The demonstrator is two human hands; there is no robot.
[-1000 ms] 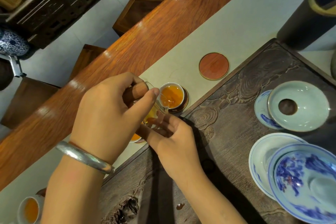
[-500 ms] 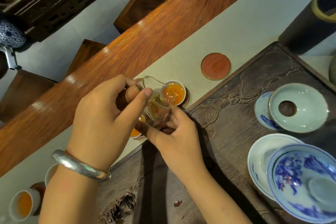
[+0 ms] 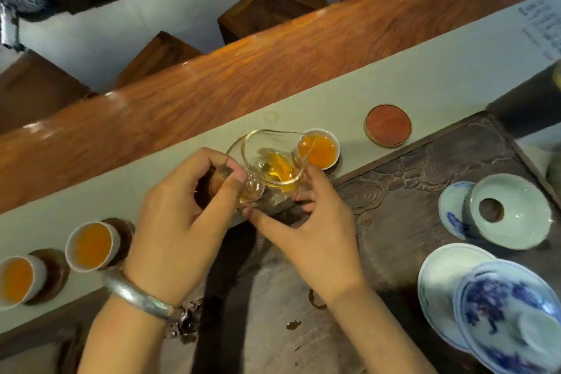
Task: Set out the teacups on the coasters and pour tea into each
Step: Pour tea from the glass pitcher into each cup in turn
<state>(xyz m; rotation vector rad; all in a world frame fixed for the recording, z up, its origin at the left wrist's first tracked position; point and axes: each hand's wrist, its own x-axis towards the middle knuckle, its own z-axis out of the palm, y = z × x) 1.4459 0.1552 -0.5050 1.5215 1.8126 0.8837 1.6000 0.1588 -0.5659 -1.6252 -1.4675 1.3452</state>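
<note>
My left hand (image 3: 179, 222) grips the wooden handle of a small glass pitcher (image 3: 273, 161) holding a little amber tea. Fingers of my right hand (image 3: 315, 231) press against the pitcher's base and right side. The pitcher's spout lies over the near rim of a white teacup (image 3: 322, 149) full of tea, which sits on a dark coaster. Two more filled teacups (image 3: 91, 244) (image 3: 18, 279) stand on dark coasters at the left. A round red coaster (image 3: 388, 125) lies bare to the right of the cup by the spout.
A carved dark tea tray (image 3: 425, 179) spreads under my hands. On its right sit a pale green lid (image 3: 513, 209) on a blue-and-white saucer and a blue-and-white gaiwan (image 3: 510, 316) on a plate. A dark cylinder (image 3: 525, 106) stands far right. Wooden stools stand beyond the table.
The pitcher has tipped back from its pouring tilt to nearly upright. My view has swung left, bringing two filled cups at the left into sight.
</note>
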